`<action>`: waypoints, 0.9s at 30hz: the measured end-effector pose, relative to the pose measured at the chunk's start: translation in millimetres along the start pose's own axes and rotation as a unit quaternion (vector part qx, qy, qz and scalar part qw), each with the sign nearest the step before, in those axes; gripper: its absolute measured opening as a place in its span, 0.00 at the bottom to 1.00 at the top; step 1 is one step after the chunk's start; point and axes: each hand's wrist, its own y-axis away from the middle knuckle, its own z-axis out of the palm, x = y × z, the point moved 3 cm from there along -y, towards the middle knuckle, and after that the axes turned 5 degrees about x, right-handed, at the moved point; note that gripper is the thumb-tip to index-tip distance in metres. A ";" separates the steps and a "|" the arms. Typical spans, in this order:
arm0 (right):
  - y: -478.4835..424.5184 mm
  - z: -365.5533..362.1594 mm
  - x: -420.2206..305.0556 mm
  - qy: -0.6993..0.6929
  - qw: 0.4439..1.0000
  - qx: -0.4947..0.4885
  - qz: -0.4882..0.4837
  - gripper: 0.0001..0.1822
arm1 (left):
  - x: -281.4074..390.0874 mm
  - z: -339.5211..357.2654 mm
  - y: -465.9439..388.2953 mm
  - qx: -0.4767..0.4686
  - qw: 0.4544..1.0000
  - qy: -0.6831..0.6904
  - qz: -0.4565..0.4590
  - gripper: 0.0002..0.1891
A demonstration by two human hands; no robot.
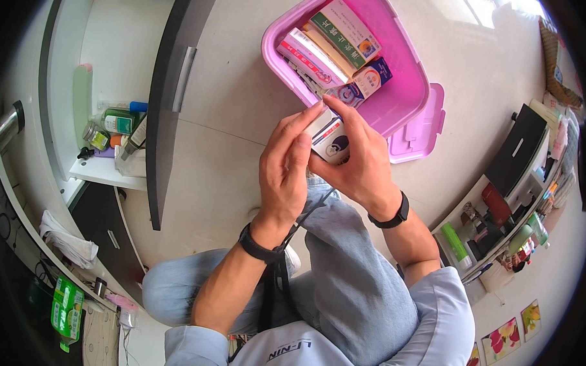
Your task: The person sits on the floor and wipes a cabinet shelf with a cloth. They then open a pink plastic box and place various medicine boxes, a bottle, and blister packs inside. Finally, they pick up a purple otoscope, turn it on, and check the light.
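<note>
Between my left hand [287, 154] and my right hand [362, 156] is a small white printed medicine box [331, 142], gripped from both sides. My fingertips meet near its top end and cover parts of it. Just beyond my hands a pink plastic bin [405, 77] stands on the floor. Inside it lie a green-and-white medicine box [346, 33], a pink-and-white box [313, 58] and a dark blue box [374, 77], packed close together. Part of the bin's contents is hidden beneath these boxes. A pink plastic lid [419, 130] rests on the floor, partly behind the bin.
An open drawer or cabinet with a dark front [173, 90] stands on the left, with bottles [119, 121] inside. A green pouch [67, 307] and a white cloth [70, 241] are at lower left. Low shelving with a dark door [517, 148] runs along the right.
</note>
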 end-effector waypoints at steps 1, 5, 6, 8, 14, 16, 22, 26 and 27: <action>0.4 -0.5 0.6 0.002 1.000 0.004 -0.004 0.45 | 0.8 1.1 -0.4 0.000 1.000 0.011 -0.022 0.21; -1.9 -3.8 4.0 0.018 0.999 0.016 -0.038 0.46 | 6.9 5.1 -7.2 -0.018 1.000 0.007 -0.010 0.20; -2.2 -3.6 5.4 0.018 0.999 0.019 -0.044 0.46 | 7.4 7.3 -8.3 -0.017 1.000 0.002 0.005 0.20; -2.8 -4.4 7.9 0.009 0.999 0.017 -0.047 0.45 | 7.6 7.3 -10.2 -0.030 0.998 -0.030 0.036 0.20; -1.4 -10.6 14.8 0.028 0.998 0.016 -0.056 0.43 | 14.1 9.9 -12.7 -0.118 0.972 -0.153 0.130 0.25; 0.0 -11.9 18.0 0.020 0.999 0.010 -0.042 0.42 | 13.6 13.1 -11.2 -0.132 0.970 -0.162 0.125 0.26; 7.4 -16.9 15.9 0.018 0.999 -0.029 -0.018 0.43 | 4.5 20.5 2.2 -0.101 0.989 -0.092 0.058 0.28; 11.1 -23.8 20.7 0.022 1.000 -0.016 -0.005 0.42 | 2.7 22.0 4.6 -0.125 0.972 -0.185 0.075 0.28; 9.6 -28.8 25.4 0.026 1.000 -0.016 -0.001 0.42 | 5.1 22.9 5.7 -0.132 0.970 -0.191 0.075 0.29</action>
